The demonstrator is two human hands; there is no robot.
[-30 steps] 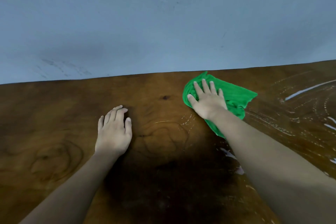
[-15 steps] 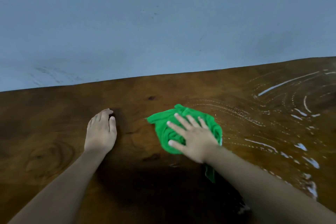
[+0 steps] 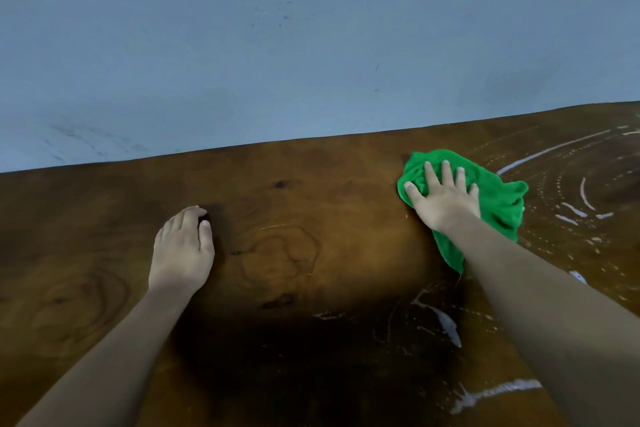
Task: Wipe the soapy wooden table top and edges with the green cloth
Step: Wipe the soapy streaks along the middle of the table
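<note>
The dark wooden table top [image 3: 311, 204] fills the lower half of the view. A crumpled green cloth [image 3: 502, 198] lies on it near the far edge at the right. My right hand [image 3: 443, 198] presses flat on the cloth with fingers spread, covering its left part. My left hand [image 3: 181, 250] rests palm down on the bare wood at the left, fingers together, holding nothing. White soap streaks [image 3: 554, 152] curve across the wood to the right of the cloth, and more soap smears [image 3: 446, 322] lie near my right forearm.
A plain blue-grey wall [image 3: 311, 45] rises directly behind the table's far edge [image 3: 277, 141]. Another soap streak [image 3: 498, 392] sits at the lower right near the front of the table.
My right hand has swept the cloth from the middle of the table away and to the right, up near the far edge. My left hand has stayed planted.
</note>
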